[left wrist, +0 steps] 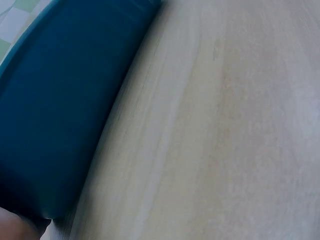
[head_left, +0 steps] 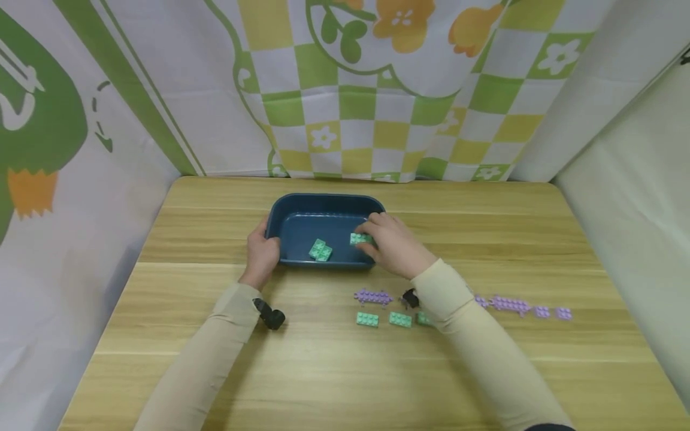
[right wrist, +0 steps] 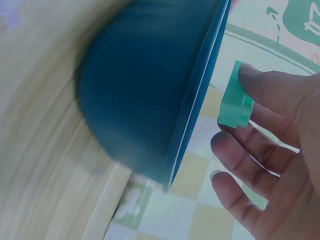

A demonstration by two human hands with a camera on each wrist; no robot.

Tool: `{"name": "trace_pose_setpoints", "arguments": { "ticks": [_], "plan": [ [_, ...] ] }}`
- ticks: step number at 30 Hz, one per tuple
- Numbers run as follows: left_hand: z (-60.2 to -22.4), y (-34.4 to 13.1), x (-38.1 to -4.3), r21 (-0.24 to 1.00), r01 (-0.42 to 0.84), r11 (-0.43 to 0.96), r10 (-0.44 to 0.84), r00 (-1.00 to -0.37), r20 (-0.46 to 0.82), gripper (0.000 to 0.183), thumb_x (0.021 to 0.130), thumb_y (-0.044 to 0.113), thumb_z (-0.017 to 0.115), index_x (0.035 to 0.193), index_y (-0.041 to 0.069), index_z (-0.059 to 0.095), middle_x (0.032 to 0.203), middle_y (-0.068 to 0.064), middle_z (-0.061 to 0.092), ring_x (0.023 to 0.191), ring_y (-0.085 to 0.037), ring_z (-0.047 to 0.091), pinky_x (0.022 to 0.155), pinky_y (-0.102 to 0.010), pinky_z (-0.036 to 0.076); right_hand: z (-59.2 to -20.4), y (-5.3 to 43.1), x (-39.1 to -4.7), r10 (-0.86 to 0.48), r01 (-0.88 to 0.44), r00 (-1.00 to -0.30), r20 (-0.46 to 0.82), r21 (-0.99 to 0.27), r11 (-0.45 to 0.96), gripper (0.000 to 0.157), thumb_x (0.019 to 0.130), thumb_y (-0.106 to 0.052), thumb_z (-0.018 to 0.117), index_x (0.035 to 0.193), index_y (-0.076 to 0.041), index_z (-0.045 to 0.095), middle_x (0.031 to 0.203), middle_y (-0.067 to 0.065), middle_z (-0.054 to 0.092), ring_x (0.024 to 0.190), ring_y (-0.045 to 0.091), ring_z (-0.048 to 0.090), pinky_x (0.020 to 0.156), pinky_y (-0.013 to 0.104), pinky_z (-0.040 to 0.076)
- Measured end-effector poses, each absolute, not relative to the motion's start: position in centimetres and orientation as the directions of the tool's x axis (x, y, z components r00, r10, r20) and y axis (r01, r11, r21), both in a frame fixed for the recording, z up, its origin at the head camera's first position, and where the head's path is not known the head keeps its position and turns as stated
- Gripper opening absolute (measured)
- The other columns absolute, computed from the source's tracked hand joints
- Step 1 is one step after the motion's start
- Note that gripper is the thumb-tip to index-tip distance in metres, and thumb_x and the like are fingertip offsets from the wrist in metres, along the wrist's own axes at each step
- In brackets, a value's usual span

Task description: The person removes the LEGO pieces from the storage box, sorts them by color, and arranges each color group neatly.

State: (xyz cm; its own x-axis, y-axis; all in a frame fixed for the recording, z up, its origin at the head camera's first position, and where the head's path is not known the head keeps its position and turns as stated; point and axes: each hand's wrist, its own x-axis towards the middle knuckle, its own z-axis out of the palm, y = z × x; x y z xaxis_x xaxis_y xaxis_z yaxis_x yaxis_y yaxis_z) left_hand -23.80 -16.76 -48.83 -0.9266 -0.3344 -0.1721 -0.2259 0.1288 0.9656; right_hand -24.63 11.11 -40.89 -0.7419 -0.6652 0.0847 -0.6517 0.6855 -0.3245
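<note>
A deep blue rectangular tub [head_left: 293,230] stands on the table, tilted a little toward the camera. My left hand [head_left: 262,254] grips its left end, thumb at the rim; in the left wrist view only a bit of that hand shows beside the tub's wall [left wrist: 65,100]. Over the tub's right side, my right hand [head_left: 398,244] pinches a mint-green toy building brick [head_left: 358,239] between thumb and fingers. The right wrist view shows this brick [right wrist: 232,102] above the rim, with the lower fingers spread. Inside the tub lie green bricks [head_left: 320,250], close together.
In front of the tub, green bricks [head_left: 368,319] form a row, partly hidden by the right sleeve. Behind them runs a line of purple pieces [head_left: 373,297] [head_left: 510,304] with a black piece [head_left: 411,297]. A patterned curtain [head_left: 356,120] hangs at the table's back edge.
</note>
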Motion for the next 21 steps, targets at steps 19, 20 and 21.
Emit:
{"name": "trace_pose_setpoints", "arguments": {
  "ticks": [19, 20, 21],
  "plan": [
    [-48.8, -16.7, -23.8, 0.961, -0.243, 0.134, -0.339, -0.922, -0.186, 0.069, 0.081, -0.011, 0.04, 0.148, 0.006, 0.04, 0.151, -0.008, 0.039, 0.14, -0.018, 0.029, 0.114, -0.032, 0.025, -41.1, 18.7, -20.9, -0.57, -0.575, -0.81, 0.135, -0.371, 0.729, 0.035, 0.089, -0.026, 0.069, 0.117, -0.004, 0.066, 0.108, 0.006, 0.063, 0.105, 0.026, 0.056, 0.091, 0.048, 0.046],
    [-48.8, -16.7, -23.8, 0.961, -0.244, 0.133, -0.338, -0.922, -0.187, 0.069, 0.081, -0.011, 0.04, 0.148, 0.006, 0.04, 0.152, -0.008, 0.039, 0.14, -0.018, 0.029, 0.115, -0.032, 0.025, -41.2, 19.1, -20.6, -0.57, -0.576, -0.81, 0.139, -0.368, 0.73, 0.035, 0.089, -0.025, 0.069, 0.117, -0.004, 0.066, 0.107, 0.006, 0.063, 0.104, 0.026, 0.056, 0.09, 0.048, 0.046],
    [-48.8, -16.7, -23.8, 0.961, -0.244, 0.134, -0.338, -0.923, -0.187, 0.069, 0.081, -0.011, 0.04, 0.148, 0.006, 0.039, 0.152, -0.008, 0.038, 0.14, -0.018, 0.029, 0.115, -0.032, 0.024, -41.3, 19.5, -20.3, -0.569, -0.577, -0.81, 0.143, -0.365, 0.73, 0.035, 0.089, -0.024, 0.07, 0.117, -0.004, 0.066, 0.108, 0.007, 0.063, 0.104, 0.026, 0.056, 0.091, 0.048, 0.045]
  ]
}}
